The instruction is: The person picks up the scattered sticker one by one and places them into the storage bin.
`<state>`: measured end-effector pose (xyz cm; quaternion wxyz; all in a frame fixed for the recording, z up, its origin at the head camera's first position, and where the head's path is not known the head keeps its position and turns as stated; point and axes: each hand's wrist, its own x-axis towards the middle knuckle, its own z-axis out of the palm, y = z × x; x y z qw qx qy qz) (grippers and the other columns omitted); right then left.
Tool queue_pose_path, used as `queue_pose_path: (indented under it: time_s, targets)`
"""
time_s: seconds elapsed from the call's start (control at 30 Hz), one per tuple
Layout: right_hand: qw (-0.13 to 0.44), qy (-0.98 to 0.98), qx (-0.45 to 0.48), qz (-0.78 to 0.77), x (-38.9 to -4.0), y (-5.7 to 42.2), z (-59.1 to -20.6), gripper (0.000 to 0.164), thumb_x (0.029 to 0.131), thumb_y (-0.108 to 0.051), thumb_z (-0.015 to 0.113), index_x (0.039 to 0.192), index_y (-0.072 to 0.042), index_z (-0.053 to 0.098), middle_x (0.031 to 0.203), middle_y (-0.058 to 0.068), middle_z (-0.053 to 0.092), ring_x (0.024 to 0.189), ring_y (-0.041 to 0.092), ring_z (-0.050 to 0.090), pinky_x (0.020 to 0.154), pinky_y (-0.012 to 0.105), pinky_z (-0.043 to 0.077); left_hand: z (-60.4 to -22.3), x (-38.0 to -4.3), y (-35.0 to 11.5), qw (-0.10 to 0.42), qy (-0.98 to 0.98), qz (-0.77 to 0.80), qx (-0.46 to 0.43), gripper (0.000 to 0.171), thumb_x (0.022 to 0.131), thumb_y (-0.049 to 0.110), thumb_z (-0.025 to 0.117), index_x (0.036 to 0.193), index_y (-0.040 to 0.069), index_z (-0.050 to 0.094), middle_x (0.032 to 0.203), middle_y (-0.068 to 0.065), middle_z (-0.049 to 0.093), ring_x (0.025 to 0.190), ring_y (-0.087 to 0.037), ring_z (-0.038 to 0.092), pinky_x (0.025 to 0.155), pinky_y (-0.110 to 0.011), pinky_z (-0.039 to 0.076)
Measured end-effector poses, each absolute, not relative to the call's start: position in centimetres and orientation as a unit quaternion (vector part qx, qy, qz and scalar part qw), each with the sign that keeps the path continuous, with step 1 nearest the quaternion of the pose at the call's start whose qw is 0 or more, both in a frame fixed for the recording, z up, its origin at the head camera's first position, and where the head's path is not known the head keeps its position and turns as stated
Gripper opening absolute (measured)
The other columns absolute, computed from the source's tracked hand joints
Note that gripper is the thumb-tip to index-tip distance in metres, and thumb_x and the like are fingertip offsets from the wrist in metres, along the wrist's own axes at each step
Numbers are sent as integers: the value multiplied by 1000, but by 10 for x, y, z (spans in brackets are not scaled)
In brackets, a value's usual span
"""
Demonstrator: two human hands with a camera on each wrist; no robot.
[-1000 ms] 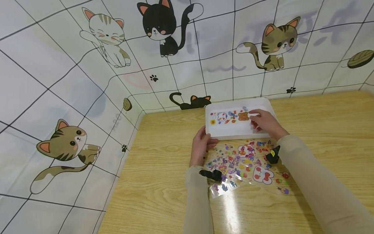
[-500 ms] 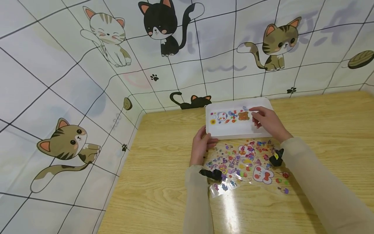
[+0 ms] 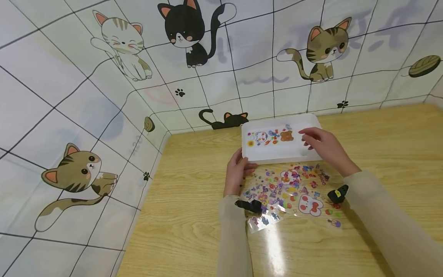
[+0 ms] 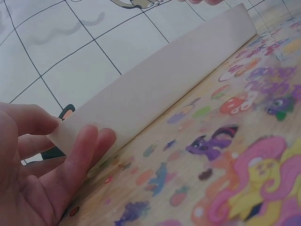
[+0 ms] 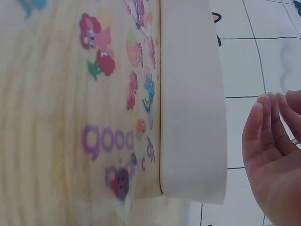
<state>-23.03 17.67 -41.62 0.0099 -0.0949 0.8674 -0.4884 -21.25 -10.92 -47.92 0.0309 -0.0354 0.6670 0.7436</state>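
A shallow white tray (image 3: pixel 277 154) stands against the wall, with several small stickers stuck inside it, among them a brown bear sticker (image 3: pixel 286 136) and a white animal-face sticker (image 3: pixel 261 137). My left hand (image 3: pixel 237 173) grips the tray's near left corner; the left wrist view has the thumb and fingers on either side of the tray wall (image 4: pixel 155 84). Over the tray's right part hovers my right hand (image 3: pixel 327 148), fingers loosely bent. From the right wrist, that hand (image 5: pixel 273 150) appears beyond the tray wall (image 5: pixel 190 117), with nothing visible between thumb and fingers.
Clear sticker sheets (image 3: pixel 290 196) lie on the wooden table (image 3: pixel 180 215) in front of the tray, printed with ponies, fruit and a white rabbit (image 3: pixel 310 205). A cat-patterned wall covering (image 3: pixel 256 77) rises behind the table and along its left side.
My right hand has drawn to the right, away from the bear sticker, and its forearm has shifted right too. My left hand keeps its grip on the tray corner. The head view has tilted slightly.
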Motion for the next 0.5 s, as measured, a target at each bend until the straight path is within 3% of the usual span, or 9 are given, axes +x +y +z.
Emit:
queue_pose_path:
  time_s: [0.13,0.37,0.5]
  targets:
    - [2,876,-92,-473,-216,182,-412,47,92,-45,37,127,-15,46,112,12,54,90,28,54,78,44,46,-481,-211,-110,32,666,744,-40,43,93,22,46,136,25,38,128,-2,48,88,-25,63,72,-35,53]
    - [-11,891,-93,-445,-194,190,-406,44,92,-42,41,125,-16,48,111,10,54,88,26,54,68,28,47,-481,-213,-114,34,665,745,-33,44,93,22,45,136,24,37,130,-4,47,88,-26,63,72,-34,53]
    - [-3,900,-112,-421,-181,194,-404,42,92,-40,44,124,-13,49,112,10,53,92,26,53,70,32,47,-480,-214,-112,34,662,748,-30,44,93,21,46,136,23,37,130,-4,47,89,-27,62,72,-35,53]
